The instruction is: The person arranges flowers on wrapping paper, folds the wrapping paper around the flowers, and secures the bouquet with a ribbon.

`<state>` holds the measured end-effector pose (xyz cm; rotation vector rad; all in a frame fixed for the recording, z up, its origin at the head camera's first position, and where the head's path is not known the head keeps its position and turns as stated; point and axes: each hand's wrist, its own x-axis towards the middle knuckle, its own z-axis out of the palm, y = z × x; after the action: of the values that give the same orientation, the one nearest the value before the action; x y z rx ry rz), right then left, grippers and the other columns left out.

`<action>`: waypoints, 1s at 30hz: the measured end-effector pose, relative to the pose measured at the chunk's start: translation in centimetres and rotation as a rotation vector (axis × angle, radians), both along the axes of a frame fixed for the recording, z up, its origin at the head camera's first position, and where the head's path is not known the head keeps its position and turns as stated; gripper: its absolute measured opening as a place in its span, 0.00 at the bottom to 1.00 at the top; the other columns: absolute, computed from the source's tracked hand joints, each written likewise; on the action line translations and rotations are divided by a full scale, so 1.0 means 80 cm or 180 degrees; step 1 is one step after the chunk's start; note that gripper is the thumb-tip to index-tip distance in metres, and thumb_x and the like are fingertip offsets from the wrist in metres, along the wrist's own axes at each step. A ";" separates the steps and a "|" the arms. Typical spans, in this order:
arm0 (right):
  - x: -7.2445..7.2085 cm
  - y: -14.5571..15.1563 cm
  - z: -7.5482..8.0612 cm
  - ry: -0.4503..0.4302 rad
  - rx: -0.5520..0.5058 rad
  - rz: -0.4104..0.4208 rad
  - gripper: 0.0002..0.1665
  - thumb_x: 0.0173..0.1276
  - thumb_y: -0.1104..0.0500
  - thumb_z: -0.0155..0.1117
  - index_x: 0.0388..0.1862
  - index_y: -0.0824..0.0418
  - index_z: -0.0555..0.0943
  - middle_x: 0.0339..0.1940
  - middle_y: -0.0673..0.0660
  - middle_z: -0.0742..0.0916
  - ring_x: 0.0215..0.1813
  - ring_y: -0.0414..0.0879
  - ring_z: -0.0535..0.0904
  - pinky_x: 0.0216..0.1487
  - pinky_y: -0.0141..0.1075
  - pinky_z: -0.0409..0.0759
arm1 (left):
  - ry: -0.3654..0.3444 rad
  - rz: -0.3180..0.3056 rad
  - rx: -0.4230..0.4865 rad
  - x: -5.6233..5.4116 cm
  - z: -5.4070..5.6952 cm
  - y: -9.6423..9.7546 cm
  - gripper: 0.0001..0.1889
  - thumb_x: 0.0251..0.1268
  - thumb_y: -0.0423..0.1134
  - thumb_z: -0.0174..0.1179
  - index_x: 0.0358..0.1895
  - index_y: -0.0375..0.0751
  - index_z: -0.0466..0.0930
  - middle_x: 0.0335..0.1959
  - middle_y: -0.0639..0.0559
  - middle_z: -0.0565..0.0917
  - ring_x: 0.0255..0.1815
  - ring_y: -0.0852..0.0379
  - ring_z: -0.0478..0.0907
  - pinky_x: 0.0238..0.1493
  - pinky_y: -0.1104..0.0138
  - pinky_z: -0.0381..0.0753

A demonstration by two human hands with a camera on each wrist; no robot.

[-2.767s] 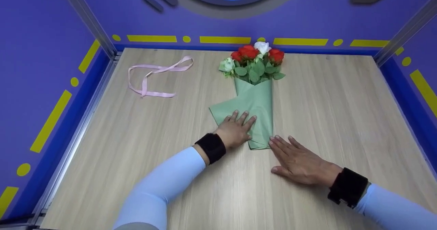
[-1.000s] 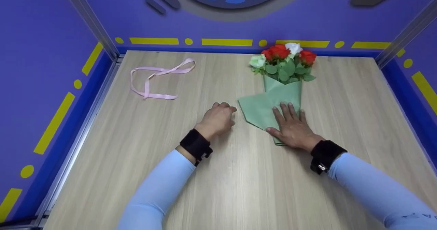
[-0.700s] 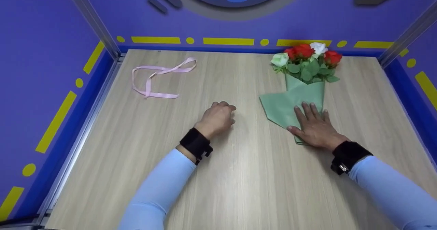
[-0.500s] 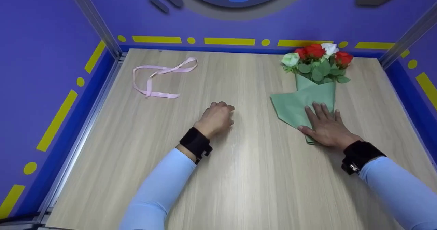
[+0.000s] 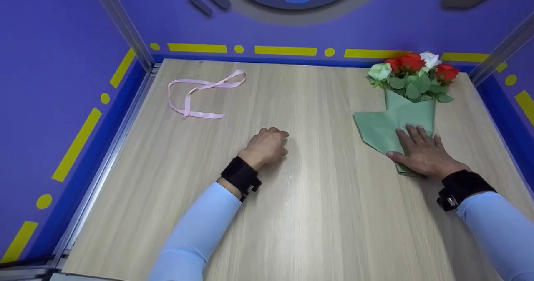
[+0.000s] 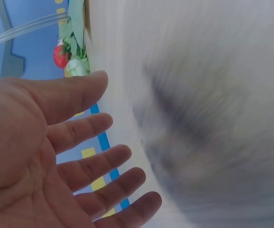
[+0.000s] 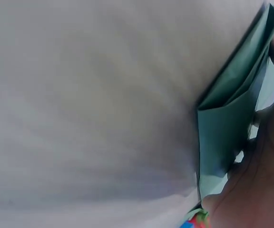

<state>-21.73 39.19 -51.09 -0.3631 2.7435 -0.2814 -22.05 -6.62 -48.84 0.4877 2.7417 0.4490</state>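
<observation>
Resting on the lower part of the green wrapping paper [image 5: 411,113], the right hand [image 5: 422,156] has its fingers spread and extended, the thumb at the paper's left edge. The paper lies toward the right side of the table [image 5: 308,214], one wide corner jutting left, its folded layers visible at the bottom end in the right wrist view. From its top emerge red roses [image 5: 411,61], a white rose [image 5: 430,59], a pale green-white bloom [image 5: 380,71] and green leaves [image 5: 418,86], close to the back wall [image 5: 292,34]. Well apart from the bouquet, the left hand [image 5: 265,148] holds nothing, its fingers relaxed and slightly bent near the table's middle. Beyond it, at the back left, a pink ribbon [image 5: 205,115] lies in a loose loop. Black bands [image 5: 240,174] circle both wrists, above light blue sleeves [image 5: 199,224].
</observation>
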 end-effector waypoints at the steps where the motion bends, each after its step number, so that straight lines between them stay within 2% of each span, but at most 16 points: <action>1: -0.001 0.002 0.000 0.0002 -0.0007 -0.0020 0.59 0.80 0.29 0.49 0.87 0.69 0.44 0.85 0.78 0.44 0.84 0.79 0.32 0.73 0.80 0.29 | -0.0005 -0.0004 -0.0001 0.000 0.000 0.000 0.30 0.74 0.44 0.66 0.76 0.47 0.74 0.71 0.42 0.78 0.68 0.39 0.75 0.64 0.50 0.81; 9: -0.005 -0.003 0.007 0.0346 -0.0178 -0.0104 0.59 0.75 0.30 0.59 0.83 0.73 0.57 0.84 0.79 0.51 0.84 0.78 0.37 0.75 0.79 0.35 | 0.0000 0.0011 0.0033 0.000 -0.001 0.000 0.29 0.74 0.43 0.65 0.76 0.47 0.74 0.70 0.42 0.79 0.68 0.39 0.76 0.64 0.51 0.81; 15: -0.006 -0.010 0.013 0.0599 -0.0367 -0.0144 0.50 0.81 0.34 0.54 0.80 0.73 0.62 0.84 0.78 0.56 0.85 0.75 0.43 0.76 0.77 0.40 | -0.0017 0.0000 0.0050 0.001 0.000 0.000 0.27 0.78 0.42 0.61 0.77 0.47 0.74 0.71 0.43 0.79 0.69 0.41 0.76 0.64 0.52 0.82; 21: -0.008 -0.015 0.014 0.0726 -0.0490 -0.0133 0.43 0.85 0.38 0.48 0.78 0.74 0.65 0.83 0.79 0.59 0.84 0.75 0.47 0.77 0.76 0.43 | 0.0114 -0.0006 0.0018 0.001 0.000 0.000 0.24 0.79 0.41 0.61 0.75 0.47 0.76 0.68 0.43 0.81 0.67 0.41 0.79 0.63 0.53 0.83; 30: -0.017 -0.045 0.010 0.0922 -0.0558 -0.0064 0.42 0.86 0.41 0.49 0.77 0.77 0.64 0.81 0.80 0.62 0.83 0.78 0.49 0.77 0.76 0.46 | 0.0116 0.0118 0.0152 -0.004 -0.005 -0.009 0.24 0.77 0.40 0.61 0.73 0.47 0.78 0.67 0.43 0.82 0.67 0.41 0.78 0.64 0.52 0.82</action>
<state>-23.05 35.56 -50.31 -0.4543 3.0159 -0.5136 -22.35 -7.35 -49.25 0.4620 2.7847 0.5209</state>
